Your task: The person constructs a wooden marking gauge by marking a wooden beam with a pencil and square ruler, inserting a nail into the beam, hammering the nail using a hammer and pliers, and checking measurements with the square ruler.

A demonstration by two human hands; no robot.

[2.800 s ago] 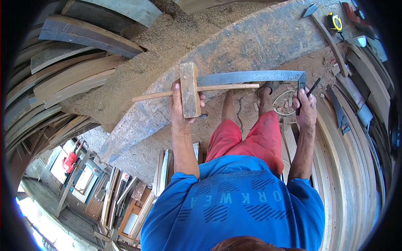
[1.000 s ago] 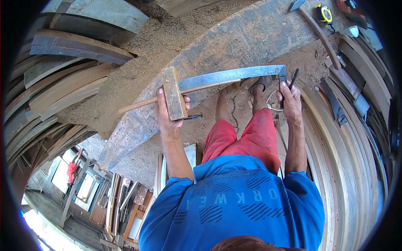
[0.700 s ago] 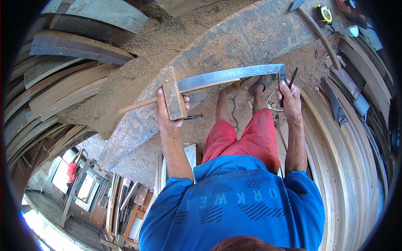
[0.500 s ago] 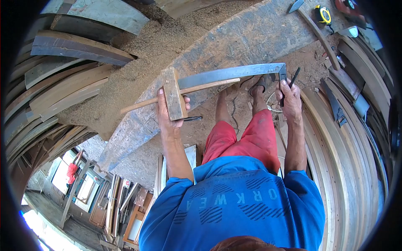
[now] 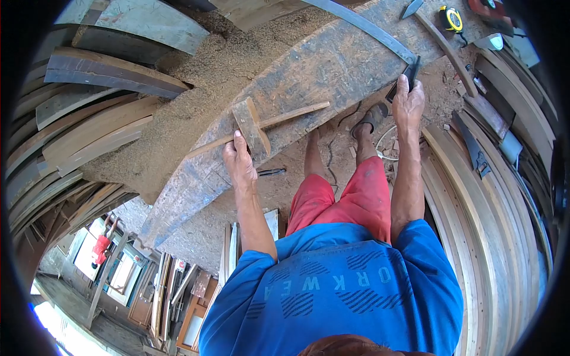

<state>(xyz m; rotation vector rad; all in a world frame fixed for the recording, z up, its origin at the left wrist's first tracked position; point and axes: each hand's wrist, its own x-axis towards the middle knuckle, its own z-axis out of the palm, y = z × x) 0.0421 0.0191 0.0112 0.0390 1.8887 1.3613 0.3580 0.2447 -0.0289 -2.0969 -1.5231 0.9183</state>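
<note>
My left hand (image 5: 240, 163) is closed on the near side of a wooden marking gauge (image 5: 252, 126); its thumb lies by the block and the fingers are partly hidden. The gauge's thin rod crosses through the block, low over the worn plank bench (image 5: 338, 65). My right hand (image 5: 408, 104) grips the dark stock of a metal try square (image 5: 368, 26). The square's long blade reaches up and left over the bench, past the top edge of view. A dark, slim stick shows at the right fingertips, hard to tell from the stock.
A hammer (image 5: 442, 44) and yellow tape measure (image 5: 451, 19) lie at the bench's right end. A handsaw (image 5: 472, 145) rests on boards at right. Stacked boards (image 5: 101, 127) and sawdust (image 5: 231, 53) lie at left. Another person in red (image 5: 100, 249) is far off, lower left.
My right hand has moved up and the square has swung away from the gauge, its blade now pointing up-left. My left hand has lowered the gauge toward the bench.
</note>
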